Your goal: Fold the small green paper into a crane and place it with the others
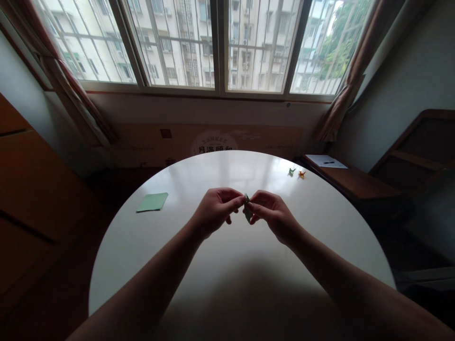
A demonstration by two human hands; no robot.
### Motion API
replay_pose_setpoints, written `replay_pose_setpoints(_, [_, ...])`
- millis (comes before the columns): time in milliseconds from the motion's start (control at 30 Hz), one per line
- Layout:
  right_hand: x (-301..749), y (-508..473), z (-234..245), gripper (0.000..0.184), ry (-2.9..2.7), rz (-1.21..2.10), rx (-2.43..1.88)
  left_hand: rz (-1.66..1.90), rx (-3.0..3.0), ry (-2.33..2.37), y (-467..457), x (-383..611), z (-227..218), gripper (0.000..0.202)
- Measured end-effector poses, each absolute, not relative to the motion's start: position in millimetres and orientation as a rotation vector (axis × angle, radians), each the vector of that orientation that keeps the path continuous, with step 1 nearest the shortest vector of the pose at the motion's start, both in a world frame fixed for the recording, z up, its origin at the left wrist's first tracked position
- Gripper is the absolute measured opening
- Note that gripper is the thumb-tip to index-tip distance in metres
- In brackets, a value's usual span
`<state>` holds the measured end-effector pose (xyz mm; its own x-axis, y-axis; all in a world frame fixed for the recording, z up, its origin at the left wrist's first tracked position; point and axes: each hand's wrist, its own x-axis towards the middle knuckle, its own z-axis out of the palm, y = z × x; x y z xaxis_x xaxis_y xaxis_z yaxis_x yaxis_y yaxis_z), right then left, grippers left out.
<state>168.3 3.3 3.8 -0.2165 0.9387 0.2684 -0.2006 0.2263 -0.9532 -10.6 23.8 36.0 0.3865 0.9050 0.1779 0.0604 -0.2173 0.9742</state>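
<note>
Between my two hands is a small piece of folded green paper [248, 214], narrow and pointed at its upper end. The fingertips of my left hand [218, 208] pinch it from the left, near the top. My right hand [272, 210] grips it from the other side with thumb and fingers. Both hands are held over the middle of the table, and the fingers cover part of the folds. A stack of square green paper [152, 202] lies on the table to the left of my hands.
Two small folded paper figures, one green [291, 172] and one orange [302, 174], stand near the far right edge of the round white table [227, 166]. Beyond it, a wooden surface [351, 180] bears a white sheet [326, 161] with a pen [329, 163]. Barred windows are ahead.
</note>
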Motion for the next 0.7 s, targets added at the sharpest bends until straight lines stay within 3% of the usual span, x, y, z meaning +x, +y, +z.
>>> replay_pose_setpoints(700, [169.3,4.2,4.1,0.023,-1.470,1.236,-0.814,1.013,1.737,0.951,19.5,-9.0,36.5,0.018])
